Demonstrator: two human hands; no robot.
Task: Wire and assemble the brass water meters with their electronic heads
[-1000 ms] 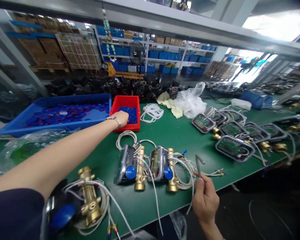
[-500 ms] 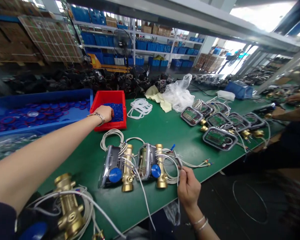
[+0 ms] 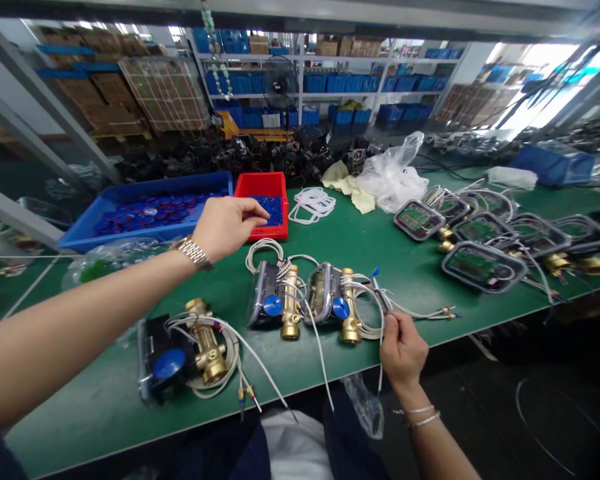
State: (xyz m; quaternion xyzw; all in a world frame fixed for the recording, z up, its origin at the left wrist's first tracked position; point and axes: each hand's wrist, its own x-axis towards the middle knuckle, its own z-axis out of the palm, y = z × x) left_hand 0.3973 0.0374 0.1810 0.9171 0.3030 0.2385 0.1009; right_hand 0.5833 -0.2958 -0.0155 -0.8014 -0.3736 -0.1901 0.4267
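My left hand [image 3: 227, 227] is over the front left of the red bin [image 3: 275, 233], its fingers pinched together; I cannot make out what is in them. Small blue parts [image 3: 271, 209] fill that bin. Near the table's front edge, my right hand [image 3: 404, 350] is closed on a slim grey metal tool [image 3: 380, 293], and a white cable hangs below the fingers. A small blue piece [image 3: 375, 272] shows by the tool's far end. Left of this hand lie two brass meter bodies, one nearer [image 3: 351, 310] and one farther left [image 3: 291, 307], with clear-lidded boxes, blue caps and coiled cables.
Another brass meter body [image 3: 207, 343] lies at left. Behind are a blue tray [image 3: 90, 217] of blue discs, white gaskets [image 3: 313, 203] and a plastic bag [image 3: 393, 177]. Several boxed circuit boards [image 3: 483, 265] lie at right. A metal shelf beam [image 3: 330, 30] crosses overhead.
My left hand has come up out of the red bin, toward me. My right hand keeps its hold on the grey tool. The whole view has turned left.
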